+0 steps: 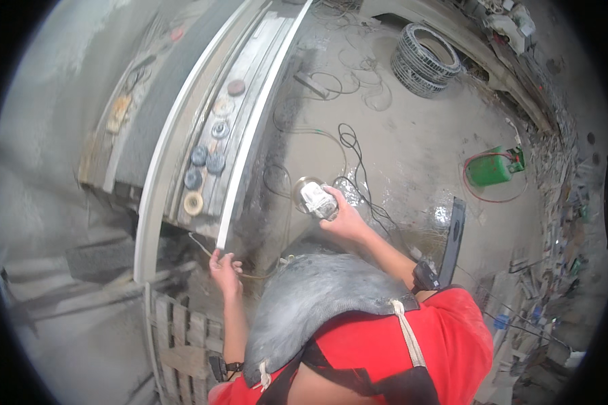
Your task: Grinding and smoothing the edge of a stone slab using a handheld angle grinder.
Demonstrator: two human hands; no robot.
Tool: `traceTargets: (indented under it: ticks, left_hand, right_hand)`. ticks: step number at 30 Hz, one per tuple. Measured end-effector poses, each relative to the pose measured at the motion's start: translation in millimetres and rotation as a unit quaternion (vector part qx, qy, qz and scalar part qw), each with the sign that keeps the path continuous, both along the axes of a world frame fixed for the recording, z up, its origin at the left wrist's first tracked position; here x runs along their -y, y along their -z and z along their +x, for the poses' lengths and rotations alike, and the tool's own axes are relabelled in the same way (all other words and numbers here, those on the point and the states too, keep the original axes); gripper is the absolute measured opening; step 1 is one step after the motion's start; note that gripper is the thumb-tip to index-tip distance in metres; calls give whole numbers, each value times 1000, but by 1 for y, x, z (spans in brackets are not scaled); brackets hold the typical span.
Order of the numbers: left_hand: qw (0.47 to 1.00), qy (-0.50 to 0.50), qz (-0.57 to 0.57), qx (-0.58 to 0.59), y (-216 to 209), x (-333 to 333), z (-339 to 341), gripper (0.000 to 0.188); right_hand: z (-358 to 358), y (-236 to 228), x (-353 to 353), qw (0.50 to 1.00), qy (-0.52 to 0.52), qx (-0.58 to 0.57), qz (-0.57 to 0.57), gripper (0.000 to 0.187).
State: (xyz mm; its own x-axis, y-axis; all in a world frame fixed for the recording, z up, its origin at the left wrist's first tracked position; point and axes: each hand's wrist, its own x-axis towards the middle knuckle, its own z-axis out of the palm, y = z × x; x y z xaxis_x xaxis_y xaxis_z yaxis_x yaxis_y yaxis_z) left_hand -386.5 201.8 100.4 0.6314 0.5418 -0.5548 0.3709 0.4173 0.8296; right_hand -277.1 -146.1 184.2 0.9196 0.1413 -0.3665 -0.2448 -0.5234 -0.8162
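Observation:
My right hand (pixel 344 217) is wrapped round a dusty, whitish angle grinder (pixel 316 200) with a round disc (pixel 307 190) at its far left. The tool is held above the wet floor, to the right of the workbench. My left hand (pixel 226 271) is at the near end of a long white-edged strip (pixel 250 150), a fingertip against its end and the other fingers apart. Left of the strip, on grey boards (pixel 234 135), several round polishing pads lie in a row, among them a tan pad (pixel 193 203) and a dark pad (pixel 215 163).
A second long white-edged piece (pixel 161 182) runs further left. Hoses and a dark cable (pixel 359 162) trail over the floor. Stacked tyres (pixel 419 67), a green gas cylinder (pixel 488 170) and rubble (pixel 554 270) lie to the right. A wooden pallet (pixel 180 324) stands lower left.

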Motion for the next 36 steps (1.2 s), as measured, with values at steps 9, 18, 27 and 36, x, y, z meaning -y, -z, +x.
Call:
traceTargets:
  ticks: [9,18,27,36]
  left_hand:
    - [990,139,-25,1,-17,106,163,66]
    - [876,473,-91,-29,-60,198,245,68]
    - [517,805,-243,-163,-51,257,253,82]
    - [366,876,-60,-308,-132,262,291,48]
  right_hand:
    - [94,1,101,996,91,5,22,92]
    - [158,-9,121,930,273,151,195,94]
    - [87,-21,81,796,505,265,202,91]
    - [67,-41,43,632,724,217,169,92]
